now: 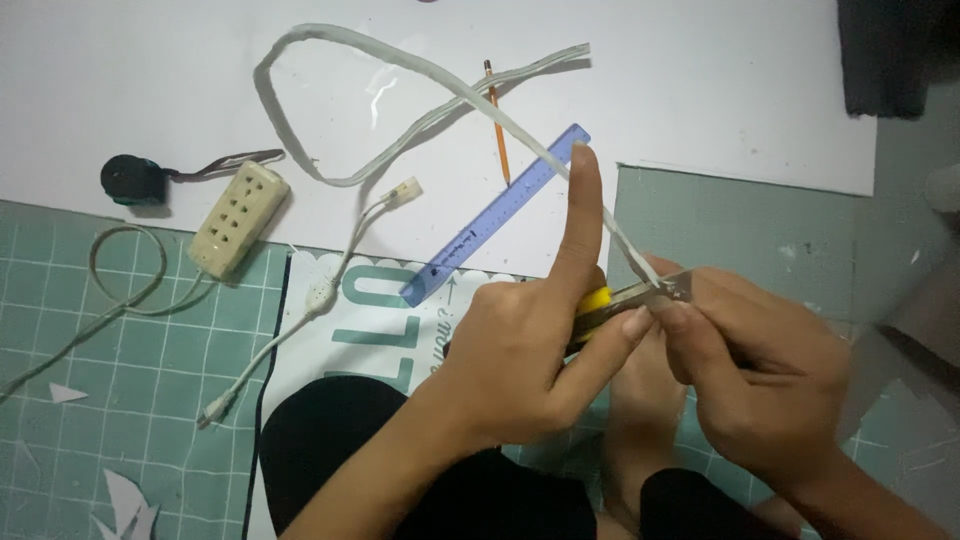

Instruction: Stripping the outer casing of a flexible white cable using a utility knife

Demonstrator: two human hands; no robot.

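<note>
Left hand (530, 350) low in the middle, closed around the yellow-handled utility knife (630, 300), index finger stretched straight up toward twelve o'clock along the flat white cable (420, 75), thumb pressed near the blade. Right hand (760, 370) at about four o'clock, fingers pinched tight on the cable end and the knife's metal tip; exact contact between blade and cable hidden behind the fingertips, too small to make out. Most of the knife body swallowed by the left palm, only a yellow patch and the grey blade guide showing.

Cable rising from the hands toward eleven o'clock, looping wide over the white sheet (700, 80), its far end lying at about one o'clock of the loop. Blue ruler (495, 215) slanting beneath the cable, lower end resting on a printed white-and-teal card (370, 320), upper end partly behind the raised finger. Pencil (497, 120) near twelve o'clock, crossed by the cable.

Cream power strip (238, 218) at nine o'clock, beside a black round plug (132, 180); brown lead between them partly blurred. Thin white cord with inline switch (322, 293) running down to seven o'clock. Green cutting mat (130, 400) underneath, paper scraps at bottom left cut by the frame edge. Dark-clothed knees at the bottom, partly cropped. Dark cloth at the top right corner, cut off, kind unclear.
</note>
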